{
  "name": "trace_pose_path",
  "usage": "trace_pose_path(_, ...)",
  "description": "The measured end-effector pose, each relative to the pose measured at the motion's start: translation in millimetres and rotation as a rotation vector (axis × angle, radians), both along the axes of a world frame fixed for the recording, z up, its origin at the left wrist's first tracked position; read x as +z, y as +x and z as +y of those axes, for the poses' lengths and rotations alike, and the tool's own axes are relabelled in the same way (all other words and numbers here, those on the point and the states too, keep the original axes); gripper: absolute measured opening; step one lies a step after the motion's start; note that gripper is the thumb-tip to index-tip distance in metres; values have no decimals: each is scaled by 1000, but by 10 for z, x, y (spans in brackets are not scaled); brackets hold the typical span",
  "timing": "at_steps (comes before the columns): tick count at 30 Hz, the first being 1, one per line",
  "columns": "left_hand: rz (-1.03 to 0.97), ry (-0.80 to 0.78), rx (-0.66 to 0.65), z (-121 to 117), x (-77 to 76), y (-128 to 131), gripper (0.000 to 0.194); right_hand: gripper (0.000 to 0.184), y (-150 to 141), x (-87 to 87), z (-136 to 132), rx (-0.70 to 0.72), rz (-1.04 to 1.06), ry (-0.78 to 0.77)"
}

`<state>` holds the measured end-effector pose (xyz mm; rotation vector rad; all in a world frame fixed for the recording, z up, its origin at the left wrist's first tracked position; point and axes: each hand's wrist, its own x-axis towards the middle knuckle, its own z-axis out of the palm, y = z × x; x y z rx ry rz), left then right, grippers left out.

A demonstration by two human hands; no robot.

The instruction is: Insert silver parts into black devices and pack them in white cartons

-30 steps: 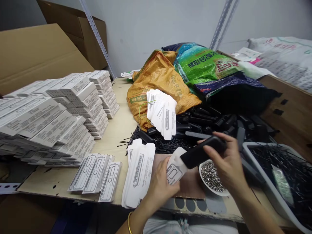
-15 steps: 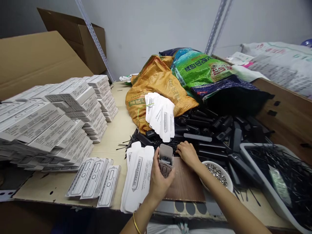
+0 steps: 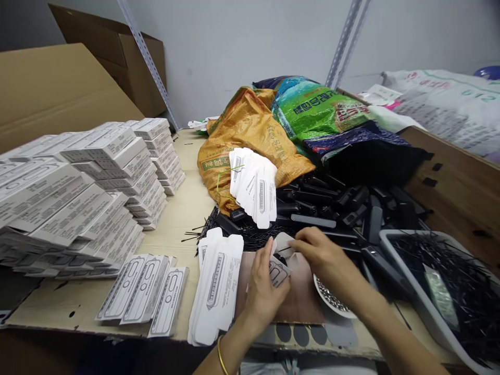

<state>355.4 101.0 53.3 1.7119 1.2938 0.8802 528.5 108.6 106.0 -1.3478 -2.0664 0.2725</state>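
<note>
My left hand (image 3: 262, 297) is wrapped round a small white printed carton (image 3: 278, 274), its top open and flap raised. Something dark shows inside the carton's mouth. My right hand (image 3: 330, 263) is closed at that mouth, pinching a thin black stick (image 3: 285, 249) that points into it. Both hands are over a brown board (image 3: 300, 307). Left of them lies a stack of flat, unfolded cartons (image 3: 216, 284). Behind the hands is a heap of thin black sticks (image 3: 255, 238). A white bowl of small shiny metal pieces (image 3: 332, 297) is partly hidden under my right forearm.
Closed cartons (image 3: 113, 203) are piled high at left, with several more (image 3: 142, 291) near the front edge. More flat cartons (image 3: 255, 185) rest against an orange bag (image 3: 250, 135). Black handheld devices (image 3: 351, 208) lie behind. A tray of black sticks (image 3: 433, 307) stands at right.
The black device my right hand held went into the carton in my left hand. My right hand then reached to the black sticks and has come back to the carton's mouth with one.
</note>
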Motion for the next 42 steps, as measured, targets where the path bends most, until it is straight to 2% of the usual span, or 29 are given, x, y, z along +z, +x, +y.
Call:
trace_pose_path(2, -32, 20, -15, -3, -26, 0, 80, 35, -138, -37, -14, 28, 89, 1)
trace_pose_path(5, -86, 76, 7, -5, -52, -27, 76, 29, -245, -189, -11, -124, 316, 26)
trace_pose_path(7, -105, 98, 25, -18, -54, -44, 66, 24, -279, -307, -5, -197, 477, -111)
trace_pose_path(10, -129, 104, -23, -58, -50, -41, 44, 21, -393, -463, 11, -194, 727, -360)
trace_pose_path(12, -151, 80, -33, -84, -45, -30, 42, 22, -523, -532, 7, -250, 838, -368)
trace_pose_path(15, -213, -6, 32, -110, -29, -29, 59, 24, -713, -572, -56, -294, 814, -203)
trace_pose_path(18, -268, -65, 39, -119, -6, -40, 63, 21, -788, -563, -145, -204, 702, -66)
trace_pose_path(20, -265, -74, 35, -113, -3, -37, 64, 18, -775, -552, -175, -213, 690, -78)
trace_pose_path(23, -243, -80, 14, -94, -23, -20, 70, 18, -743, -563, -187, -307, 678, -103)
trace_pose_path(25, -244, -81, -8, -89, -43, -21, 69, 19, -750, -594, -209, -294, 631, -18)
trace_pose_path(28, -252, -72, -16, -104, -64, -61, 55, 24, -789, -632, -268, -175, 539, 146)
trace_pose_path(31, -221, -33, 32, -128, -86, -114, 42, 31, -809, -615, -290, -67, 459, 206)
trace_pose_path(35, -205, 34, 65, -161, -105, -111, 30, 25, -782, -544, -231, 37, 382, 221)
trace_pose_path(37, -186, 43, 75, -164, -49, -99, 32, 21, -756, -524, -208, 86, 389, 182)
trace_pose_path(39, -153, 3, 113, -136, 83, -145, 44, 19, -706, -520, -208, 131, 459, 69)
trace_pose_path(42, -17, -65, 267, -28, 338, -456, 56, 34, -545, -533, -243, 88, 628, -138)
